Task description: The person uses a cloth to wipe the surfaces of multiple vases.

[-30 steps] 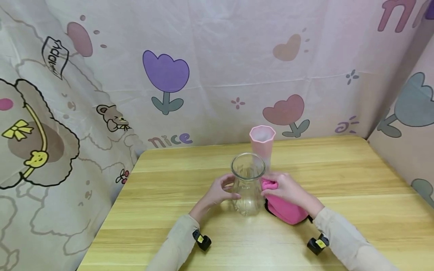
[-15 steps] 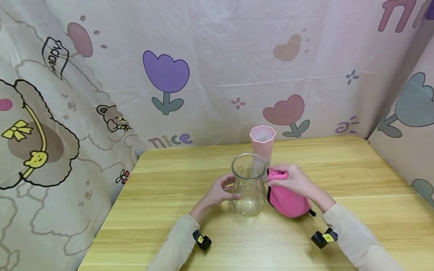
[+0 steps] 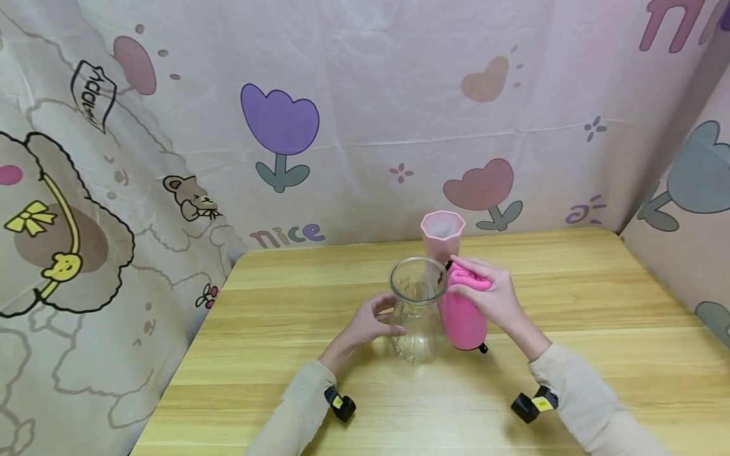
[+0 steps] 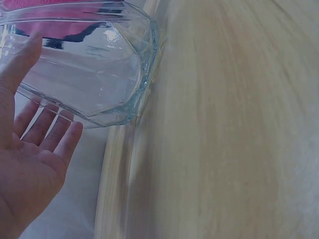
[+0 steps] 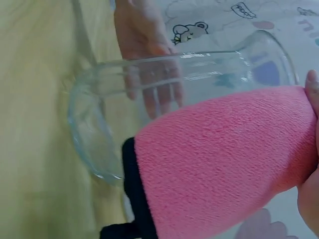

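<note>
A clear glass vase [image 3: 416,339] with a flared rim stands upright on the table. My left hand [image 3: 367,322] holds its left side, thumb in front and fingers curved round behind; the left wrist view has this hand [image 4: 37,159] beside the glass [image 4: 84,84]. At the vase's right side my right hand [image 3: 495,294] pinches the bunched top of a pink cloth [image 3: 464,323] with black edging. The cloth hangs down close to the glass. In the right wrist view the fuzzy cloth [image 5: 214,159] covers part of the vase [image 5: 94,129].
Behind the glass vase stands a pink faceted vase [image 3: 442,244], partly hidden by the glass and the right hand. The wooden table [image 3: 274,291] reaches back to a printed curtain [image 3: 365,114]. Each wrist carries a small black camera [image 3: 526,406].
My right hand first shifted right and up with the cloth, then turned, so the cloth now hangs more upright and nearer the glass. The left hand and vase stay put.
</note>
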`<state>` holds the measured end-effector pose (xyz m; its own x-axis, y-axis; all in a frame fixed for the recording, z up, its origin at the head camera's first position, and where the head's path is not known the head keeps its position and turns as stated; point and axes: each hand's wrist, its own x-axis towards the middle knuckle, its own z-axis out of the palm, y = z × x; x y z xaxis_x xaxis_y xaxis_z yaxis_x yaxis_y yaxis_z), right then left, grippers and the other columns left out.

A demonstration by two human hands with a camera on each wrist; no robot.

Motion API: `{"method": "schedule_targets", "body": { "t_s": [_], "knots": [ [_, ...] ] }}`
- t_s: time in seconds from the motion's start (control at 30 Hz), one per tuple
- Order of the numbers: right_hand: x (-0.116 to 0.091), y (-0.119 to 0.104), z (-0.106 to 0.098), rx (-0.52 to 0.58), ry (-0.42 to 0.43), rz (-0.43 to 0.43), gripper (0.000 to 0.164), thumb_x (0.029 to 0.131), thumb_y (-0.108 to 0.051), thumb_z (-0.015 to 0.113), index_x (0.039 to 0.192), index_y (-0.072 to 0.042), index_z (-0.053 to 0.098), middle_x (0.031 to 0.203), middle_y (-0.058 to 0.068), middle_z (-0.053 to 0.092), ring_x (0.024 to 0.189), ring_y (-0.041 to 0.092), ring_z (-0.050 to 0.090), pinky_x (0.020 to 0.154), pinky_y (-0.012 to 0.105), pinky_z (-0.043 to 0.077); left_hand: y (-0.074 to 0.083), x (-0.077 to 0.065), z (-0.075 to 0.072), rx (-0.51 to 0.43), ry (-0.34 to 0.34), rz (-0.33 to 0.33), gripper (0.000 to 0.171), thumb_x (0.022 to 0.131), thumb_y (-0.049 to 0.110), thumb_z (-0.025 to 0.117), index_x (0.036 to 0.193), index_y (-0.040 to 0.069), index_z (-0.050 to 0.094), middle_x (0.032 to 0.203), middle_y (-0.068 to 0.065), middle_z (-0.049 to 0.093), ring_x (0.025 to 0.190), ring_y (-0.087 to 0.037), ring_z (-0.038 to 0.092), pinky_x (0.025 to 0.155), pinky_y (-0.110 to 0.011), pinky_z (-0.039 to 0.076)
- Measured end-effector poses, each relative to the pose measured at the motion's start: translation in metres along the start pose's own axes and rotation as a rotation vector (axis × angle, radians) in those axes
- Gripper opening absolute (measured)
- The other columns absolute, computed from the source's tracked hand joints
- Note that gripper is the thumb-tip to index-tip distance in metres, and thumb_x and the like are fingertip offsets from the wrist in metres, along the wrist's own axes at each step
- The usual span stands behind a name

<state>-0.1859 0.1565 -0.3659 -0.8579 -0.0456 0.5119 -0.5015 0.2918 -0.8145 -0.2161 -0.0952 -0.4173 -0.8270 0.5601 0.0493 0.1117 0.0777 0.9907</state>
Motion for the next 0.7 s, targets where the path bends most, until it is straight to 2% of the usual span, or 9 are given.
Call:
{"method": "schedule_targets", "body": {
  "t_s": [0.07, 0.17, 0.3, 0.47, 0.57, 0.7],
  "knots": [
    [-0.003, 0.005, 0.004, 0.022, 0.033, 0.021, 0.049, 0.069, 0.0, 0.075, 0.115, 0.003, 0.06, 0.116, 0.021, 0.058, 0.1, -0.005, 0.053, 0.084, 0.012, 0.046, 0.0, 0.0, 0.0, -0.002, -0.002, 0.002, 0.064, 0.07, -0.007, 0.072, 0.126, -0.008, 0.042, 0.127, -0.025, 0.046, 0.12, -0.04, 0.041, 0.101, -0.04, 0.039],
    [-0.008, 0.011, 0.01, 0.029, 0.033, 0.038, 0.049, 0.069, -0.001, 0.076, 0.115, 0.003, 0.059, 0.115, 0.021, 0.058, 0.1, -0.002, 0.054, 0.084, 0.014, 0.046, 0.0, 0.001, 0.0, -0.004, -0.003, 0.003, 0.064, 0.07, -0.007, 0.072, 0.126, -0.008, 0.042, 0.126, -0.025, 0.046, 0.119, -0.039, 0.041, 0.1, -0.039, 0.039],
    [-0.016, 0.02, 0.017, -0.021, -0.029, 0.076, 0.049, 0.07, -0.004, 0.076, 0.115, 0.006, 0.059, 0.115, 0.021, 0.058, 0.103, 0.012, 0.057, 0.086, 0.018, 0.047, 0.0, 0.0, 0.0, -0.007, -0.007, 0.004, 0.065, 0.07, -0.006, 0.072, 0.126, -0.008, 0.042, 0.126, -0.025, 0.046, 0.12, -0.04, 0.041, 0.1, -0.039, 0.039],
    [-0.019, 0.027, 0.016, -0.123, -0.129, 0.063, 0.05, 0.071, -0.009, 0.076, 0.114, 0.009, 0.057, 0.114, 0.023, 0.059, 0.104, 0.033, 0.057, 0.086, 0.035, 0.049, 0.001, -0.001, 0.0, -0.015, -0.004, 0.003, 0.064, 0.07, -0.007, 0.072, 0.126, -0.008, 0.042, 0.126, -0.025, 0.046, 0.12, -0.04, 0.041, 0.101, -0.041, 0.038],
    [-0.016, 0.024, 0.012, -0.149, -0.156, 0.019, 0.049, 0.07, -0.01, 0.076, 0.113, 0.007, 0.059, 0.111, 0.021, 0.061, 0.1, 0.031, 0.059, 0.084, 0.035, 0.051, 0.002, -0.002, 0.001, -0.012, -0.003, 0.002, 0.064, 0.07, -0.007, 0.072, 0.126, -0.008, 0.042, 0.126, -0.025, 0.046, 0.119, -0.04, 0.041, 0.1, -0.04, 0.039],
    [-0.011, 0.016, 0.009, -0.148, -0.126, -0.02, 0.047, 0.07, -0.01, 0.077, 0.112, 0.002, 0.062, 0.109, 0.016, 0.063, 0.1, 0.016, 0.06, 0.084, 0.023, 0.05, 0.002, -0.003, 0.001, -0.007, -0.002, 0.005, 0.064, 0.07, -0.007, 0.071, 0.127, -0.008, 0.042, 0.127, -0.025, 0.046, 0.12, -0.039, 0.041, 0.1, -0.04, 0.039]
  ]
}}
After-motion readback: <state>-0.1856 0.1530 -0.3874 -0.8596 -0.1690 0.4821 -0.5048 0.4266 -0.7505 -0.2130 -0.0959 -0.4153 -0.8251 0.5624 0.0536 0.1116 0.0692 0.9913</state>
